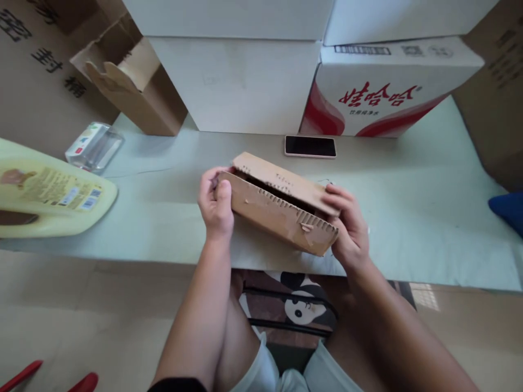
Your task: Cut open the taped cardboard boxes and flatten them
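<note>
A small brown corrugated cardboard box (278, 209) is held above the near edge of the pale table (171, 218), tilted down to the right, its lid slightly ajar. My left hand (216, 204) grips its left end, thumb on the front face. My right hand (347, 226) is wrapped round its right end, fingers on the lid. Nothing of the box's inside shows.
A black phone (310, 146) lies face up behind the box. White cartons (241, 81) and a red-printed carton (384, 92) stand at the back; an open brown carton (131, 81) at back left. A yellow jug (49, 196) and a clear plastic packet (95, 146) lie left. A blue object (509, 209) sits far right.
</note>
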### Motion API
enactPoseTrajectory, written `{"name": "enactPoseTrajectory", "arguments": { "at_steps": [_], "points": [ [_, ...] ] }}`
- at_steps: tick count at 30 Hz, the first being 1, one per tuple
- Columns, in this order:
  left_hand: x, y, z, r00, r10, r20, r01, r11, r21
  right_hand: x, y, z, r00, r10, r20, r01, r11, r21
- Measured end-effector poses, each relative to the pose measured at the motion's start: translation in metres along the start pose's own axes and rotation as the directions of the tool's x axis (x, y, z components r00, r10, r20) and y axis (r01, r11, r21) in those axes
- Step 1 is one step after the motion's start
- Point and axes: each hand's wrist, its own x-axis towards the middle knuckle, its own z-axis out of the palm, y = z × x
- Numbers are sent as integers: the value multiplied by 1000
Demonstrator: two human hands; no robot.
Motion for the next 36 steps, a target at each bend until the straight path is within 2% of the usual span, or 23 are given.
{"name": "enactPoseTrajectory", "arguments": {
  "at_steps": [2,6,9,11,13,15,16,18,20,22,24,25,27,30,31,32,33,34,35,36],
  "points": [
    [1,-4,2,1000,22,6,-22,999,30,-2,3,-1,999,-32,30,31,999,42],
    [5,-5,3,994,72,77,-80,990,117,-5,8,-1,999,-48,-12,49,996,73],
    [7,-3,2,995,28,97,-39,993,116,-7,11,3,999,-39,-37,42,996,76],
    [10,-2,-1,998,-8,63,2,996,85,-8,14,7,995,38,-87,-28,993,116],
    [15,-5,-8,996,-83,-39,83,997,6,-8,17,11,977,188,-100,-172,974,150],
    [22,-9,-15,961,-215,-174,194,972,-129,-8,17,14,948,318,24,-316,929,192],
    [25,-11,-19,932,-284,-224,243,950,-195,-7,16,15,936,329,126,-350,912,216],
    [28,-15,-23,875,-402,-268,328,902,-282,-5,10,17,922,245,301,-321,916,239],
    [26,-16,-23,832,-506,-228,434,850,-300,-3,2,18,932,116,344,-200,955,219],
    [19,-14,-18,787,-610,-93,573,779,-255,-3,-4,20,946,30,322,-90,981,174],
    [9,-9,-13,710,-694,117,704,695,-147,-5,-6,21,952,-16,305,-37,985,170],
    [5,-7,-12,648,-726,229,755,653,-67,-5,-6,20,956,-27,291,-25,984,175],
    [-3,-2,-13,488,-772,408,803,580,138,-6,-4,18,976,-14,219,-29,981,194],
    [-9,4,-20,222,-808,546,729,509,457,-4,1,9,994,83,75,-100,959,267],
    [-9,6,-22,152,-807,571,681,504,531,-2,3,5,991,120,49,-130,948,289],
    [-8,6,-24,106,-797,594,633,515,578,-1,5,2,988,153,36,-157,941,301],
    [-7,5,-24,88,-784,615,591,538,601,1,6,-1,984,176,34,-178,937,301],
    [-5,3,-24,112,-772,626,556,571,604,3,7,-4,981,188,37,-191,938,290],
    [-3,0,-23,181,-766,617,532,604,593,4,7,-5,981,192,41,-196,941,275],
    [0,-4,-22,303,-758,577,523,639,564,6,6,-5,982,185,48,-191,946,263]
  ]
}}
